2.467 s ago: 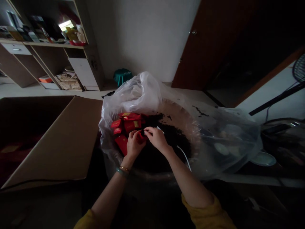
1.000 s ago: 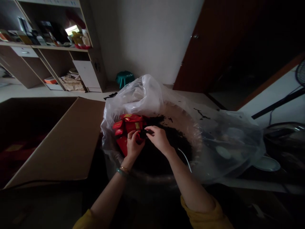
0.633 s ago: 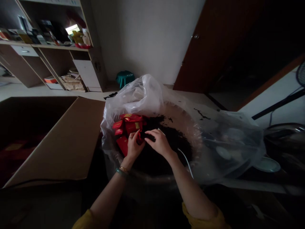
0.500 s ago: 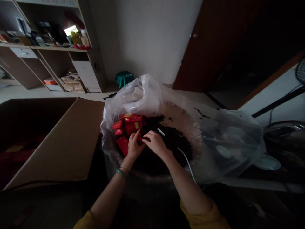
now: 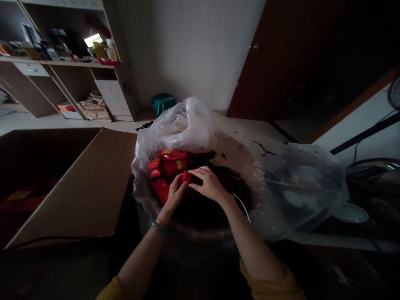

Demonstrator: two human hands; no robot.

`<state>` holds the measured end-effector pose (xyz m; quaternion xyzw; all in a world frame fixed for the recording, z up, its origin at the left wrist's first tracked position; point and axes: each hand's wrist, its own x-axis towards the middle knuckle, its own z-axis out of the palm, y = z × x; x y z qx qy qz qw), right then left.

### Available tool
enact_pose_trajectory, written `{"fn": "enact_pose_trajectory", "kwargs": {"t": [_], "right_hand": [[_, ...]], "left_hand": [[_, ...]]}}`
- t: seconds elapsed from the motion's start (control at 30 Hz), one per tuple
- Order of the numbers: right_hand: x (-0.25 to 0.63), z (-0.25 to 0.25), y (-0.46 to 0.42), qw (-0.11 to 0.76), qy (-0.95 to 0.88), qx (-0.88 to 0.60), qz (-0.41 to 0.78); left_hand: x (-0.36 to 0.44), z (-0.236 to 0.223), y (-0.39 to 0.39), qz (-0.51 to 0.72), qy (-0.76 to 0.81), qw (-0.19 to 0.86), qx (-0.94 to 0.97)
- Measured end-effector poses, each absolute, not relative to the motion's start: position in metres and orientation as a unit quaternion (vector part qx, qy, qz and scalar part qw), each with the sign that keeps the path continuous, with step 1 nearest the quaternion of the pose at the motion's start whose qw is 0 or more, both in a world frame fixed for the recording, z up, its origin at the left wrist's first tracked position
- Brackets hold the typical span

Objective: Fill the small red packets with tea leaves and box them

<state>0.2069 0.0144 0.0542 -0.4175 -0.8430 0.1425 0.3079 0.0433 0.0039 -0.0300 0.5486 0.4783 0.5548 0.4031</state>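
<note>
A small red packet [image 5: 185, 177] is held over a heap of dark loose leaves [image 5: 203, 206], which look like tea. My left hand [image 5: 176, 192] grips its left side between thumb and fingers. On the other side, my right hand [image 5: 208, 182] has its thumb and fingertips closed around the packet's right edge. Several red packets with gold labels [image 5: 171, 166] lie just beyond my left hand, at the left of the heap. Leaves and packets sit inside a round tub lined with clear plastic [image 5: 250, 158]. A white curved handle or cord [image 5: 242, 205] sticks out of the leaves.
An open cardboard box [image 5: 78, 183] with red packets inside stands at the left. Clear plastic sheeting [image 5: 300, 183] spreads to the right of the tub. Behind are a shelf desk [image 5: 68, 62], a green bin [image 5: 163, 103] and a brown door [image 5: 250, 79]. A fan [image 5: 394, 93] stands far right.
The red packet has turned more upright and shows more between my hands. My right hand has opened wider around it and shifted slightly, covering the white strip seen earlier on the leaves.
</note>
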Motion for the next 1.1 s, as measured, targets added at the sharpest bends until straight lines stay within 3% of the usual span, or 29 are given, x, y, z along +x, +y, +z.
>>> {"fn": "enact_pose_trajectory", "kwargs": {"t": [0.2,0.5,0.7,0.8,0.93,1.1], "right_hand": [[0.204,0.059,0.025,0.291,-0.843,-0.440,0.103],[0.216,0.055,0.029,0.311,-0.787,-0.517,0.129],[0.217,0.051,0.027,0.244,-0.767,-0.553,0.213],[0.216,0.046,0.027,0.234,-0.773,-0.566,0.166],[0.217,0.044,0.027,0.286,-0.800,-0.522,0.075],[0.219,0.054,0.027,0.267,-0.827,-0.485,0.097]], "left_hand": [[0.044,-0.018,0.005,0.535,0.449,0.556,0.451],[0.050,-0.018,-0.002,0.442,0.454,0.519,0.574],[0.048,-0.025,0.001,0.444,0.459,0.486,0.596],[0.049,-0.024,0.000,0.443,0.460,0.484,0.598],[0.051,-0.020,-0.001,0.458,0.446,0.495,0.589],[0.051,-0.017,-0.001,0.468,0.444,0.489,0.587]]}}
